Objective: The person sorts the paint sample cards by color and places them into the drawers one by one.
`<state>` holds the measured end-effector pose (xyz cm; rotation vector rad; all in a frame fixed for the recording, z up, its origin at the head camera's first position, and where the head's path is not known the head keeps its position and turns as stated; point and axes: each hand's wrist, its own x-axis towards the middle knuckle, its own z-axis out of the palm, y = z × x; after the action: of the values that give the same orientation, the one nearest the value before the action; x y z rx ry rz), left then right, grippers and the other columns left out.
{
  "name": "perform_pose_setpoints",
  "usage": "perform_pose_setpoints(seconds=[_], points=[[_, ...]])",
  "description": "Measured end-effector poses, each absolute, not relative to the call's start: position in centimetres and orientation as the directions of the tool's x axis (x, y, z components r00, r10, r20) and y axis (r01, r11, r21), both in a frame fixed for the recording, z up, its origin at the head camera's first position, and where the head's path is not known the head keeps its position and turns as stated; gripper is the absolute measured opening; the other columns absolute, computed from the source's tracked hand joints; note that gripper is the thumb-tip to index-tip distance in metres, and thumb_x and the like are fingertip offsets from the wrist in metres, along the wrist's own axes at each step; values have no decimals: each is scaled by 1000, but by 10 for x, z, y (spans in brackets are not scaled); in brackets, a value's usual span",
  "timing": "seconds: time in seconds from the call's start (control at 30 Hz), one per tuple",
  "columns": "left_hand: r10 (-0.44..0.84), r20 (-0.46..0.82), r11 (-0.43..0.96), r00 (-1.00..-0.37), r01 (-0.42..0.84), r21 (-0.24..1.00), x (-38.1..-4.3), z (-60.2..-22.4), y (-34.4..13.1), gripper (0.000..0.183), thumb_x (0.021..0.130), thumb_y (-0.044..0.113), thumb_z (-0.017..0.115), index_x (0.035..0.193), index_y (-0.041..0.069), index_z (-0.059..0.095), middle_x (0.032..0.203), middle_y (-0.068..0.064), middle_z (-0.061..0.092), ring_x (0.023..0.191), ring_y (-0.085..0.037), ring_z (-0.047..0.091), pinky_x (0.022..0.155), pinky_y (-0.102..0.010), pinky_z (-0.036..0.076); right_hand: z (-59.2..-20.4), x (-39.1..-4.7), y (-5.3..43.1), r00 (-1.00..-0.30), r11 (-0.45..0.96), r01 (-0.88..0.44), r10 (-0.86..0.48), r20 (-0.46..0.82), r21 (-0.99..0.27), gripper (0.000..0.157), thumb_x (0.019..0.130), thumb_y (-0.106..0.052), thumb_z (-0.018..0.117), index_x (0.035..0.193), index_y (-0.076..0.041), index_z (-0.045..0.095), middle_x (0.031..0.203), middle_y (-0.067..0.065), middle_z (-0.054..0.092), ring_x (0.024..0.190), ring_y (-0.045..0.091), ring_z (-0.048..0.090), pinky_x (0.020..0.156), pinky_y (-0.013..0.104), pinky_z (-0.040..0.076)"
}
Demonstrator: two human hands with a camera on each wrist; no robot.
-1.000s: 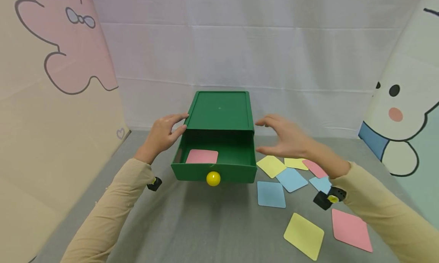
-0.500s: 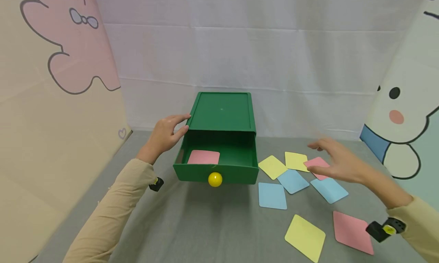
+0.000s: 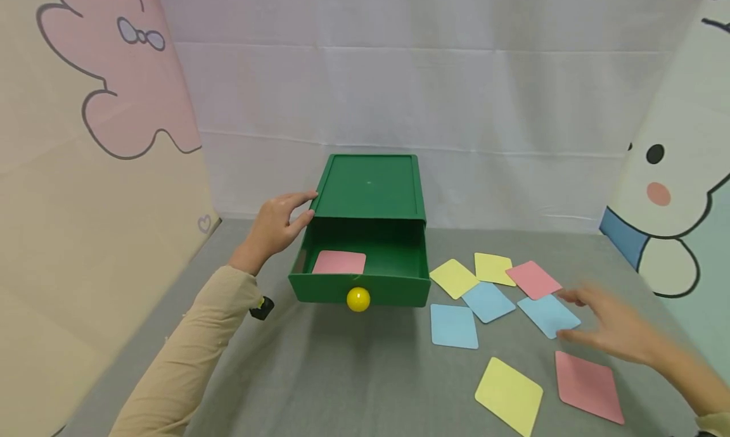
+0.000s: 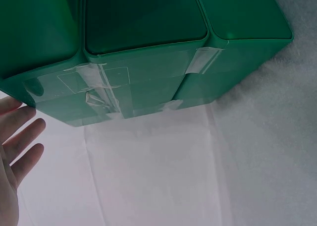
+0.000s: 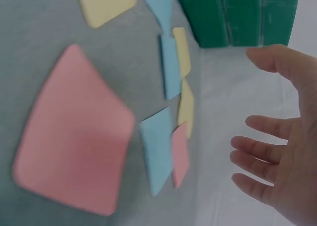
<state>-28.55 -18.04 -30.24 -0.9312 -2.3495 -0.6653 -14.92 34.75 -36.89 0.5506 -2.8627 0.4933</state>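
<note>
A green drawer box (image 3: 367,187) stands with its drawer (image 3: 399,290) pulled out, a yellow ball knob (image 3: 358,299) on the front. Inside the drawer, towards the left, lies a pink card (image 3: 339,262). My left hand (image 3: 270,231) touches the box's upper left edge with thumb and fingertips; its fingers (image 4: 27,164) look extended in the left wrist view. Off to the right, my right hand (image 3: 616,326) is slightly blurred, thumb and fingers spread, holding nothing. Its fingertips are nearest a blue card (image 3: 547,315), beside another pink card (image 3: 533,280).
More square cards lie on the grey tabletop (image 3: 256,373) right of the box: two small yellow ones, two blue ones, a yellow card (image 3: 509,396) in front and a pink card (image 3: 590,389) by the right forearm. A white cloth (image 3: 365,95) hangs behind.
My right hand has moved from beside the box to the right and nearer, over the outer cards, uncovering the pink and blue ones. The left hand stays at the box edge.
</note>
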Motion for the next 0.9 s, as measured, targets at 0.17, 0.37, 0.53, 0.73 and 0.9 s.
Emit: perform_pose_setpoints(seconds=[0.17, 0.37, 0.53, 0.73, 0.9], points=[[467, 637, 635, -614, 734, 242, -286, -303, -181, 36, 87, 10, 56, 120, -5, 57, 116, -20, 59, 107, -33, 56, 90, -47, 44, -392, -134, 369, -951, 890, -306, -274, 140, -338, 60, 66, -33, 79, 112, 0, 57, 104, 10, 59, 90, 26, 52, 67, 34, 44], [460, 643, 634, -613, 733, 246, -285, -304, -182, 35, 87, 10, 56, 120, -4, 57, 116, -20, 59, 106, -33, 56, 89, -47, 44, -416, -127, 389, -972, 911, -209, -232, -22, -356, 61, 67, -33, 77, 111, 4, 56, 98, 10, 58, 84, 19, 52, 64, 36, 45], [461, 642, 632, -613, 734, 248, -285, -304, -182, 35, 88, 10, 55, 120, -4, 57, 116, -20, 60, 106, -33, 56, 89, -47, 44, -432, -121, 398, -973, 923, -193, -224, -57, -333, 60, 64, -34, 79, 107, 2, 58, 97, 8, 56, 77, 1, 46, 62, 28, 44], [459, 641, 633, -616, 733, 250, -286, -306, -182, 36, 88, 11, 55, 120, -4, 57, 116, -19, 59, 107, -33, 56, 90, -47, 44, -438, -120, 399, -954, 898, -258, -294, -50, -355, 47, 59, -30, 82, 93, -6, 60, 90, 1, 52, 74, -5, 41, 60, 23, 43], [461, 643, 637, -612, 732, 242, -287, -306, -182, 36, 88, 11, 55, 120, -4, 57, 116, -19, 59, 106, -33, 56, 89, -47, 45, -438, -123, 402, -920, 840, -328, -387, -54, -433, 41, 62, -21, 81, 90, -3, 57, 82, -4, 50, 69, -5, 38, 55, 20, 39]])
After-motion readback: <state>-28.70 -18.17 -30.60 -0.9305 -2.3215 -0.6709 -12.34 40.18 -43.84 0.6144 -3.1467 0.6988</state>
